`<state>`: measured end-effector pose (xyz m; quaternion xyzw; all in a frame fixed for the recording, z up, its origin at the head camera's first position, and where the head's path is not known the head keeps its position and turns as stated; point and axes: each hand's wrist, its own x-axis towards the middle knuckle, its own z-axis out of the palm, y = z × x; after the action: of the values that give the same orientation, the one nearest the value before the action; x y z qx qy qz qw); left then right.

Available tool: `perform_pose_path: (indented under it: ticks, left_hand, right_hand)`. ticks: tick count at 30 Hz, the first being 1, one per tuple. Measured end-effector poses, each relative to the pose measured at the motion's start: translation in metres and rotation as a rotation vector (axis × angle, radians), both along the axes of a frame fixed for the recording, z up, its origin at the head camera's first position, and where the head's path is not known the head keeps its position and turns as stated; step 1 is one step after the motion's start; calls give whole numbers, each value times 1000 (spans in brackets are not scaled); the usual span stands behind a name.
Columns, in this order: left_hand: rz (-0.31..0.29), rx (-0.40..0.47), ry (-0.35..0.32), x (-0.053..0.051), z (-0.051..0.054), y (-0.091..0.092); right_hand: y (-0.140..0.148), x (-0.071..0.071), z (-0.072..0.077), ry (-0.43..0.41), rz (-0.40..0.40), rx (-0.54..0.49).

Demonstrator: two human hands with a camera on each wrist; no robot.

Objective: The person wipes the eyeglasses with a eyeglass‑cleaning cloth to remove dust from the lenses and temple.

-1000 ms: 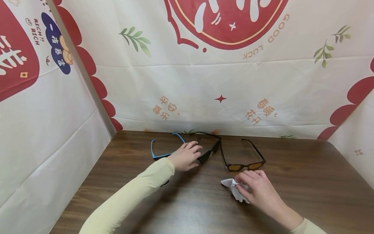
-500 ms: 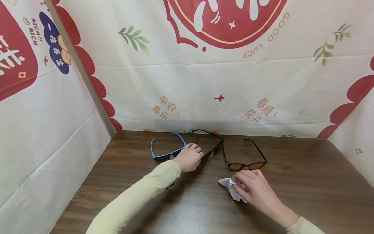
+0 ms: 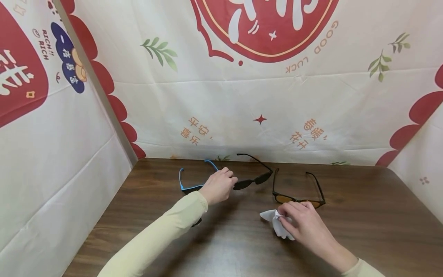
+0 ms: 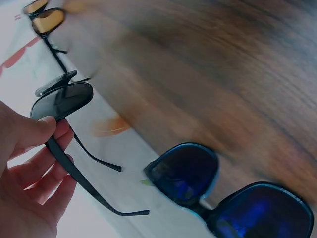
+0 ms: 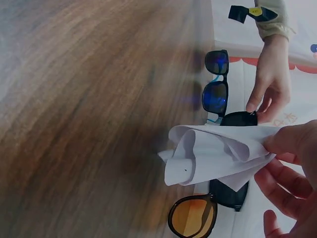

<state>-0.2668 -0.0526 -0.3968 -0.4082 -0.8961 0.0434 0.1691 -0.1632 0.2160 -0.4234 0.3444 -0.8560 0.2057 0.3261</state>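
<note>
Left grip (image 3: 218, 185): I have it pinching the black-framed, dark-lensed sunglasses (image 3: 262, 178), thumb and fingers on one temple near the hinge.
Right grip (image 3: 306, 221): pinching a thin, crumpled white cloth (image 5: 208, 153); whether the cloth touches the brown wood-grain worktop (image 3: 242, 246), I cannot tell.
Black-framed sunglasses: middle of a row toward the back of the worktop, temples unfolded; my feed doesn't confirm whether they sit fully down.
Blue-and-black sunglasses with shiny dark-blue lenses (image 4: 242, 210): on the left, partly hidden behind the left hand from the head camera.
Black-framed, amber-lensed glasses (image 3: 284, 199): on the right, just beside the middle pair, temples open.
Row so far: I judge it roughly formed, outer pairs free of both hands.
Row unfinished: I'd say the middle pair isn't settled, being not yet released; I see no lens plainly pressed by the cloth.
</note>
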Motion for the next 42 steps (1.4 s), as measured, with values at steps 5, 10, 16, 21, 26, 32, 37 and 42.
perform_pose_path:
  ticks: [5,10,16,21,26,32,37,42]
  left_hand:
    - [-11,87,-22,11,14,-4]
    - [26,234,-114,24,25,-4]
    - [8,435,-296,36,34,0]
    - [-11,512,-384,43,40,6]
    - [-11,561,-413,46,46,12]
    - [-28,597,-475,53,52,18]
    - [-33,624,-515,56,56,20]
    - [-14,620,-553,60,58,21]
  right_hand:
    - [2,-3,4,-50,-17,-14]
    - [-1,-10,13,-116,15,-89]
    - [-11,-17,24,-217,21,-170]
    - [-25,-23,33,-203,-28,-172]
    - [-38,-30,43,-120,-93,-198]
    - [-47,-33,50,-66,-109,-239]
    - [-51,-33,52,2,-84,-243]
    - [-56,-32,54,59,21,-206]
